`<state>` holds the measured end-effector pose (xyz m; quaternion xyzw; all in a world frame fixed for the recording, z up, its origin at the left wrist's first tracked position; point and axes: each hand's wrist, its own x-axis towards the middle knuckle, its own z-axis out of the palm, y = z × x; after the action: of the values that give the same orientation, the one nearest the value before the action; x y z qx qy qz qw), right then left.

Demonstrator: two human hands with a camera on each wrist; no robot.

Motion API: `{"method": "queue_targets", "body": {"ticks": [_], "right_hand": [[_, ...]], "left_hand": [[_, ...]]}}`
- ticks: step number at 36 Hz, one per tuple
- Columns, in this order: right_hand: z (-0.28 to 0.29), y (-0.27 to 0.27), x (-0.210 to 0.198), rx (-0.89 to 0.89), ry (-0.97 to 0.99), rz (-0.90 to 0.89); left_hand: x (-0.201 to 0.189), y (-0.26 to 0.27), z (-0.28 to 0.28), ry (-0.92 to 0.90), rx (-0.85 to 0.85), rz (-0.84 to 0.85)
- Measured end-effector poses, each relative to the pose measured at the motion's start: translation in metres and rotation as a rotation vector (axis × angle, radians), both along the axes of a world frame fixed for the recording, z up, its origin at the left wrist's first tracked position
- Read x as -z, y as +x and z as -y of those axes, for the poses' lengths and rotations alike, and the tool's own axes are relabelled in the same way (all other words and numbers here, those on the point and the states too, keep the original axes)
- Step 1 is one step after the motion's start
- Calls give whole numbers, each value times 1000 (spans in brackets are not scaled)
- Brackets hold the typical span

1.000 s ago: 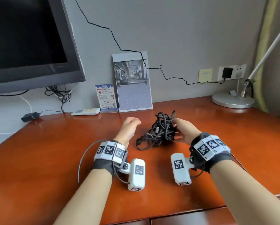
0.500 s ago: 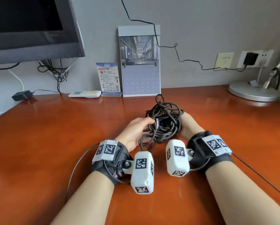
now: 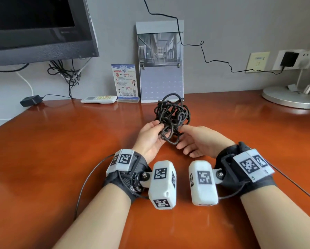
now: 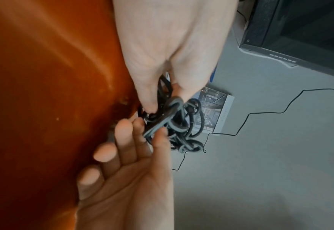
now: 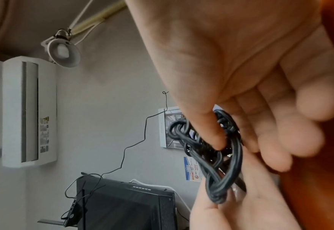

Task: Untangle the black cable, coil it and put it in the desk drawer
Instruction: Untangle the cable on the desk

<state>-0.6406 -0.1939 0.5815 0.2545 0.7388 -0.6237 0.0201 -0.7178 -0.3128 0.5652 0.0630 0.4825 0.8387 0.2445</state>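
Observation:
The black cable [image 3: 172,117] is a tangled ball held just above the reddish wooden desk [image 3: 60,150], in front of me at the centre. My left hand [image 3: 160,132] pinches strands on its left side between thumb and fingers [image 4: 162,99]. My right hand [image 3: 182,137] lies palm up on its right; in the right wrist view its thumb [image 5: 215,137] presses strands against the index finger, while the other fingers stay loosely extended. The cable's ends are lost inside the knot [image 5: 217,155]. No desk drawer shows in any view.
Along the back wall stand a calendar [image 3: 160,69], a leaflet holder [image 3: 125,81], a white remote [image 3: 98,99] and a black adapter [image 3: 31,100]. A monitor [image 3: 39,27] hangs at the upper left. A round lamp base [image 3: 292,97] sits at the right.
My left hand reached in and took hold of the cable bundle, which the right hand alone touched before. The bundle has come up off the desk and closer to me.

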Motion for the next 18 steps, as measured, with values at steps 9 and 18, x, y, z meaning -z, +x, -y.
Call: {"method": "queue_targets", "body": {"ticks": [9,18], "right_hand": [[7,0,2,42,162,-73],[6,-2,2,1,788,-196]], "left_hand": [[-11,9,4,-365,-99,-321],[-16,-2,15,-410,-511,-533]]}}
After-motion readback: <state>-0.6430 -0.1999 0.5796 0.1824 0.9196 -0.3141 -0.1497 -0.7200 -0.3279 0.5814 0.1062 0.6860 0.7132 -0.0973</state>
